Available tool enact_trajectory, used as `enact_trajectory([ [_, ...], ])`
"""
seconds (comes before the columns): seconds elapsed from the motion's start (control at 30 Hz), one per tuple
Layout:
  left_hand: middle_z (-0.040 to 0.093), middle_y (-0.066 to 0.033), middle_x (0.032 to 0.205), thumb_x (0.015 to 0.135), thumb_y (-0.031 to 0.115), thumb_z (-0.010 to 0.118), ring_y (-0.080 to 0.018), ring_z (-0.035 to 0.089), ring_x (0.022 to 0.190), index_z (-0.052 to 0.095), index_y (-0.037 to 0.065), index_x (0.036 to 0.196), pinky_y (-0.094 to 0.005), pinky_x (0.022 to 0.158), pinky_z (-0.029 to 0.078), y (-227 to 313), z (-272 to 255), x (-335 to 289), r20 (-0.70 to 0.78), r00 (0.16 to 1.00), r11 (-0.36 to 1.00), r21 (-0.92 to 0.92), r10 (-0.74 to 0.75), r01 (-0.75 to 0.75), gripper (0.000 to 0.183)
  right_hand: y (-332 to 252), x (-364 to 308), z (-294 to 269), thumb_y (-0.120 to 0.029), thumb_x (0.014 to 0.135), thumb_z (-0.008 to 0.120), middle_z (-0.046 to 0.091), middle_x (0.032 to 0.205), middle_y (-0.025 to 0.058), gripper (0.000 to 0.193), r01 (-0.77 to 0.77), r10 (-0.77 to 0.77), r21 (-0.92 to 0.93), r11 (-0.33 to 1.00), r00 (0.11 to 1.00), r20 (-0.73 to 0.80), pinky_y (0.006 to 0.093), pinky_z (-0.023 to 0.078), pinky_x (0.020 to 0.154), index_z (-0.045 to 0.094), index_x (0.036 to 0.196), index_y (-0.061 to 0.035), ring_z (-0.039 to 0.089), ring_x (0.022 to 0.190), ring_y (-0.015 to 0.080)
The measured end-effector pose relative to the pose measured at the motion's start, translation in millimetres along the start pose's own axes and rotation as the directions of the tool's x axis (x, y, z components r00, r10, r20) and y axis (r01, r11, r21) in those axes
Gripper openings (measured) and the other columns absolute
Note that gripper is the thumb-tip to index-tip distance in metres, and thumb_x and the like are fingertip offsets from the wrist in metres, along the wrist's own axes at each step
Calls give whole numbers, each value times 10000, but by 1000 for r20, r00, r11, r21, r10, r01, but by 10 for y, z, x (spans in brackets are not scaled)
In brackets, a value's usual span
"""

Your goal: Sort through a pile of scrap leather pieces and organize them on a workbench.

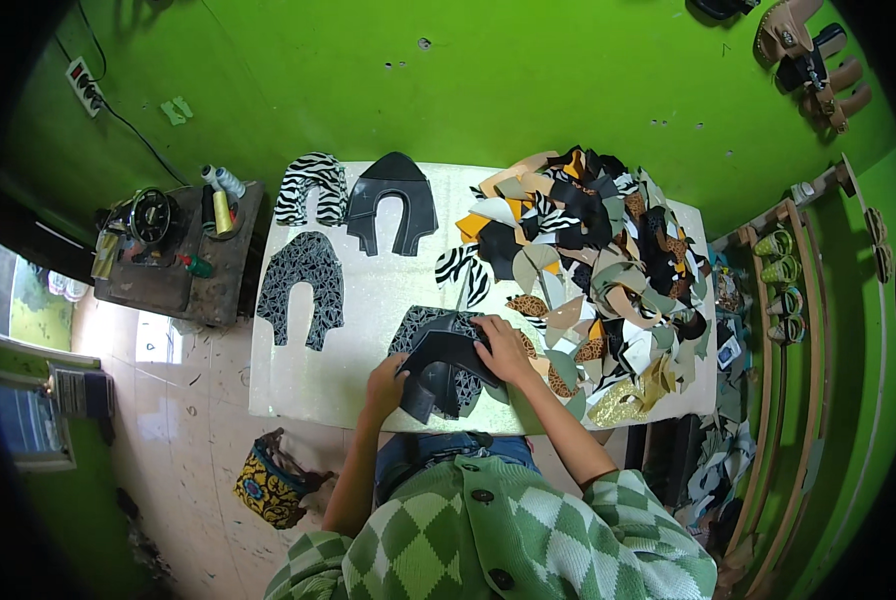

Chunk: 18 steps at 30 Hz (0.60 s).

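Note:
A black U-shaped shoe upper piece is between my hands at the near middle of the table. My left hand pinches its left edge, fingers closed. On its right end, my right hand grips with the fingers bent over the edge; the thumb is hard to make out. Beneath lie black-and-grey patterned pieces, mostly covered. Farther off, in two rows at the left, rest a zebra-striped upper piece, a plain black one and a black-and-grey patterned one.
A large heap of cut scraps covers the right of the white table. At left, a sewing machine and thread spools stand on a small table. A patterned bag sits on the floor. Shoes hang on a rack at right.

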<state>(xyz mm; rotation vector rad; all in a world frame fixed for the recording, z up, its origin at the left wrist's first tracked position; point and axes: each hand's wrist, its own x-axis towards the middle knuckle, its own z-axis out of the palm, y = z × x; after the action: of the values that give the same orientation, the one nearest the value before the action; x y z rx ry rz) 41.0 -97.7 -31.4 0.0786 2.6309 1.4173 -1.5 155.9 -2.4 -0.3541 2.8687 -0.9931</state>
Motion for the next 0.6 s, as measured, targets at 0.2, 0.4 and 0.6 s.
enact_trajectory([
  [0.2,589,-45,828,769,-66,525,-122,533,791,563,25,889,-269,734,437,7,-559,177,462,885,983,-182,54,34,156,-38,349,26,-69,790,553,572,944,109,249,205,-208,156,966,978,5,376,397,809,558,1039,-81,533,918,285],
  [0.4,574,-24,768,712,-75,459,-88,520,727,533,39,776,-223,652,423,-61,-987,172,393,913,955,-213,-111,208,150,-285,400,266,-203,577,790,527,1016,39,612,455,-431,23,890,826,363,398,374,848,521,1125,-164,479,1014,256],
  [0.6,601,-117,820,817,-22,492,-197,561,760,565,27,961,-304,740,439,-13,-968,153,269,953,987,-39,-138,154,169,-23,327,354,-192,646,749,536,894,59,460,423,-378,2,906,807,454,382,361,798,565,1064,-140,524,887,227],
])
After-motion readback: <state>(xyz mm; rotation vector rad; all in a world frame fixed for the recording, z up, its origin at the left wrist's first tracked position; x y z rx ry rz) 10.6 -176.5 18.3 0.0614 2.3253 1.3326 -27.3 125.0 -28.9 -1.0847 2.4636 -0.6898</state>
